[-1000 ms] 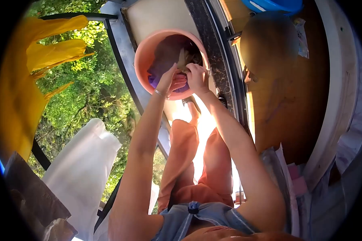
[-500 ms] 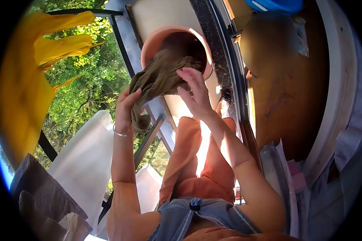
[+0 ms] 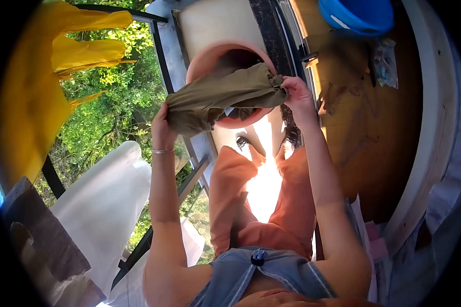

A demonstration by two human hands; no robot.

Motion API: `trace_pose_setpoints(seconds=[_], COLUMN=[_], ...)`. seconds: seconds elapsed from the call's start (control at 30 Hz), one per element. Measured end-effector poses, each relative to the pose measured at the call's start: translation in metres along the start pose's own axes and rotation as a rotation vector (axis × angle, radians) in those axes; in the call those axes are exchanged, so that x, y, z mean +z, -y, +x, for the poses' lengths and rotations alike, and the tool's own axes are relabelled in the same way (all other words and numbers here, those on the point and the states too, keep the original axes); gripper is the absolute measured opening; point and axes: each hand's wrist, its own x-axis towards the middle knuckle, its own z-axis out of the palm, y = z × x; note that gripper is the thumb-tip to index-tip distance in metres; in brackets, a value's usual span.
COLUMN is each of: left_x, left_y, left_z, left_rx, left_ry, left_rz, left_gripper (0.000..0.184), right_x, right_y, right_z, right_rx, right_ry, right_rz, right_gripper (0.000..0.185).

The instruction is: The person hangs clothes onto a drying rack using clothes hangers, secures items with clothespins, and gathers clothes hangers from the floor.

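Note:
An olive-brown garment (image 3: pixel 217 97) is stretched sideways in front of me; its exact kind cannot be made out. My left hand (image 3: pixel 164 128) grips its left end, fingers closed on the cloth. At the other end, my right hand (image 3: pixel 299 98) pinches a gathered, bunched edge. Behind and below the cloth stands a pink bucket (image 3: pixel 200 60), whose dark inside shows only in part. A small pale patch and some crumpled cloth show beneath the garment near the bucket's lower rim.
Yellow cloth (image 3: pixel 30 97) and a white cloth (image 3: pixel 107 189) hang at the left by the railing (image 3: pixel 161 56), with greenery beyond. Over the wooden floor (image 3: pixel 394 138) at the right stand a blue basin (image 3: pixel 361 15) and a clear bag (image 3: pixel 385 64). A dark door track runs between.
My right hand has moved right and closed on the garment's end; it was loosely open before. The garment, bunched and drooping earlier, is now spread out between both hands.

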Motion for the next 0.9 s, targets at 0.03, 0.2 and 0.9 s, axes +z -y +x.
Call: trace_pose_setpoints(seconds=[0.03,0.2,0.9], left_x=[0.003,-0.004,0.057], left_y=[0.02,0.062,0.168], left_z=[0.017,0.08,0.159], left_rx=[0.008,0.185,0.949], left_ry=[0.017,0.113,-0.006], left_rz=[-0.015,0.296,1.576], left_gripper=[0.038,0.033,0.019], right_x=[-0.01,-0.048,-0.091], right_y=[-0.008,-0.028,-0.058], right_z=[0.002,0.022,0.056], right_rx=[0.004,0.001,-0.106], right_ry=[-0.002,-0.02,0.014], right_rz=[-0.016,0.241,-0.832], right_gripper=[0.019,0.017,0.026])
